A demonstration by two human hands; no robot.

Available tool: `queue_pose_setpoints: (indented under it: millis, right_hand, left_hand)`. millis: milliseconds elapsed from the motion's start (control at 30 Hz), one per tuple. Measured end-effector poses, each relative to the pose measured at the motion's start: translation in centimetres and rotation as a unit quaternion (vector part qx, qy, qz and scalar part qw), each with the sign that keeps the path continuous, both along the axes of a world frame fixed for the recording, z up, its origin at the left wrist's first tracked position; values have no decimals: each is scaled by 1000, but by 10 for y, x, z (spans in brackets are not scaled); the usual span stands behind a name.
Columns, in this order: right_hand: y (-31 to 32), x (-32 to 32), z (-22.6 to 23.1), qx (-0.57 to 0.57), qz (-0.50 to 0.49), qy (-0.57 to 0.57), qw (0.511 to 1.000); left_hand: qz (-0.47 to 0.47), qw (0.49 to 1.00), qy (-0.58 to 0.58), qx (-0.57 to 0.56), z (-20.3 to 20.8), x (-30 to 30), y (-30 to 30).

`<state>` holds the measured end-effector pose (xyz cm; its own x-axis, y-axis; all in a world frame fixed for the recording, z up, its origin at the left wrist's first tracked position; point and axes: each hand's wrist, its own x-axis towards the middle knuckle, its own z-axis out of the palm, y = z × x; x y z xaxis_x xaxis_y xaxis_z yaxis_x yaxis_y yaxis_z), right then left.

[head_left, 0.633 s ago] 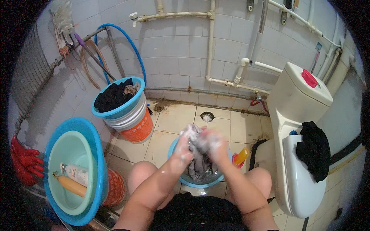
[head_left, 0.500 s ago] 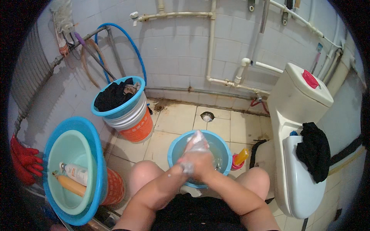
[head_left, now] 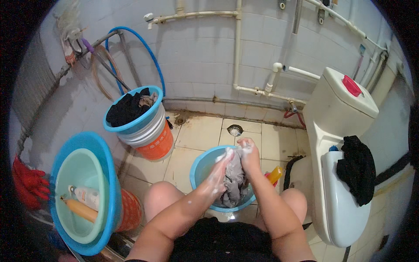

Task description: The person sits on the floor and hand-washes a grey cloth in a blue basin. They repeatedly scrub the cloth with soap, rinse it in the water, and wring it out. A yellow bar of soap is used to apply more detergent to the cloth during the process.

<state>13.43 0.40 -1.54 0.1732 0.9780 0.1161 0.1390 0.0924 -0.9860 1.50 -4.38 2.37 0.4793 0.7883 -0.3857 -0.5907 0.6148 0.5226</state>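
Note:
Between my knees stands a light blue basin (head_left: 198, 169) holding water. A wet grey cloth (head_left: 235, 181) hangs bunched over it, its lower end down in the basin. My left hand (head_left: 221, 169), coated with white suds, is closed on the cloth's left side. On the opposite side my right hand (head_left: 248, 156) grips its upper edge with bent fingers, suds on the knuckles. Just right of the basin, partly hidden by my right forearm, is a yellow-handled thing (head_left: 275, 174) in a pink holder.
To the left, a pale green basin (head_left: 62, 174) with two bottles sits inside a larger blue one (head_left: 114, 192). Dark clothes (head_left: 126, 109) fill a basin on a bucket (head_left: 156, 146). A toilet (head_left: 349, 214) with a black garment (head_left: 357, 170) stands right. A floor drain (head_left: 235, 130) lies ahead.
My hands were clasped together over the basin, soapy, with no cloth visible in them. Now they are apart, and the grey cloth is raised between them.

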Motion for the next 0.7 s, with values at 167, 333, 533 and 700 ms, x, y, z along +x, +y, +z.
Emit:
queue_pose_setpoints:
  millis: [167, 333, 533, 700]
  right_hand:
    - [-32, -3, 42, -134, 234, 283, 921]
    - [-21, 15, 41, -218, 244, 56, 943]
    - [-15, 32, 59, -11, -51, 368, 928]
    - [-30, 4, 63, 117, 59, 126, 983]
  left_hand:
    - [-37, 994, -28, 97, 24, -35, 13]
    - [-21, 957, 220, 187, 31, -54, 18]
    - [-101, 910, 367, 165, 20, -55, 30]
    - [93, 984, 74, 133, -14, -45, 34]
